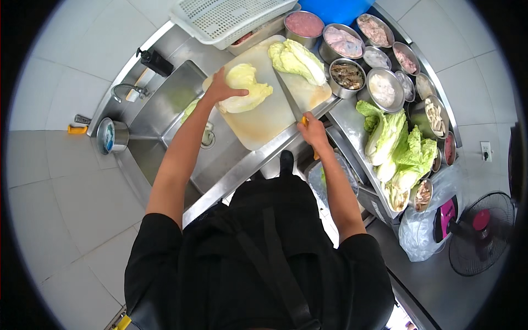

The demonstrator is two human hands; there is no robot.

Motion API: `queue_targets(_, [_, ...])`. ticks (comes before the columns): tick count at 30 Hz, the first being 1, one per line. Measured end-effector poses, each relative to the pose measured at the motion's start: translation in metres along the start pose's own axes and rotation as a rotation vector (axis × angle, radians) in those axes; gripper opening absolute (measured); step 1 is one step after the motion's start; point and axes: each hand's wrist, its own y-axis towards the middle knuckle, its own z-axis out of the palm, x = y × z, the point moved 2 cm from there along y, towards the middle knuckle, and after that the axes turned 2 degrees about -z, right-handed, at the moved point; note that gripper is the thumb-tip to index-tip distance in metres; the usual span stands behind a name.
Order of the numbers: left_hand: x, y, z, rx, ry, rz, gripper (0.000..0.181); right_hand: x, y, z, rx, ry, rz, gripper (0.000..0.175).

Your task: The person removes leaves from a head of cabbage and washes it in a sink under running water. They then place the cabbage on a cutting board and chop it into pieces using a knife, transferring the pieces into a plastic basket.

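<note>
My left hand [225, 88] grips the left side of a pale napa cabbage piece [247, 93], its thumb laid across the leaves. The piece rests on a white cutting board [251, 130] with brownish stains. In my right hand [313, 130] is a long kitchen knife [291, 97] by its yellow-orange handle. Its blade slants over the board, the tip close to a second napa cabbage piece [299, 62] at the board's far right. A gap of bare board separates the blade from the piece under my left hand.
Left of the board is a stainless steel sink [177, 95] with cabbage scraps and a faucet [128, 90]. A white plastic basket [235, 20] stands behind. At right are several metal containers of food [385, 88], more napa cabbages [398, 144] and a fan [480, 235].
</note>
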Motion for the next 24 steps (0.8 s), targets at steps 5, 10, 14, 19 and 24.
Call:
queue_targets(5, [-0.099,-0.035,0.030,0.353,0.585,-0.114,0.155,-0.005,0.004,0.000,-0.003,-0.101,0.006,0.037])
queue_targets(10, [-0.072,-0.031,0.018,0.273,0.305,-0.146,0.141,0.006,0.010,-0.018,-0.146,-0.274,-0.245,0.025])
queue_targets(14, [-0.031,-0.013,-0.022,0.184,-0.457,-0.184,0.081,-0.009,0.041,-0.008,-0.253,-0.498,-0.307,0.019])
queue_targets(19, [-0.025,-0.057,-0.087,0.236,-0.845,-0.505,0.055,0.038,0.014,0.064,-0.155,-0.440,-0.302,0.033])
queue_targets(24, [-0.013,-0.072,-0.135,0.123,-1.271,-0.471,0.047,0.104,-0.026,0.165,-0.095,-0.294,-0.532,0.039])
